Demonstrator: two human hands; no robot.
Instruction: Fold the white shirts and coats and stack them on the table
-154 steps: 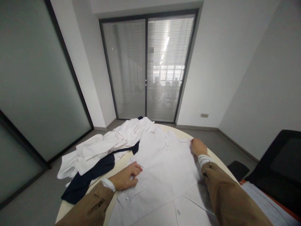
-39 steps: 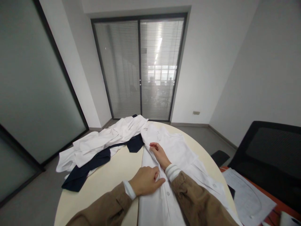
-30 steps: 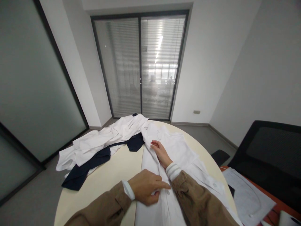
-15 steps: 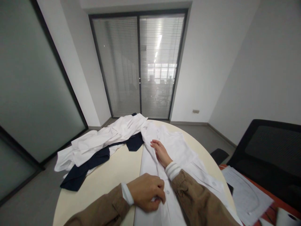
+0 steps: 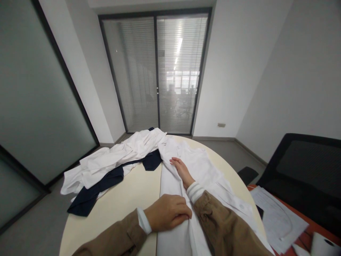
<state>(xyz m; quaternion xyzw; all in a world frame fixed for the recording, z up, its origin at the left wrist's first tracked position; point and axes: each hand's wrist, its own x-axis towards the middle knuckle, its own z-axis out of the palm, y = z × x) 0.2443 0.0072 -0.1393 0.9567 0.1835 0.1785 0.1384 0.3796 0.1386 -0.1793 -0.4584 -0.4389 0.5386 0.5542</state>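
White shirt [image 5: 173,188] lies lengthwise and creased on the round cream table [image 5: 112,213], just beside a heap of white and navy clothes [image 5: 106,161]. Compared with half a second earlier, the left hand [image 5: 167,212] has slid further onto the button placket, its fingers loosely curled over a fold; whether it pinches cloth cannot be told. The right hand [image 5: 182,172] stays flat and open on the shirt, holding nothing.

An office meeting room [image 5: 239,71] with frosted glass walls [image 5: 39,89] and a round table [image 5: 112,220].
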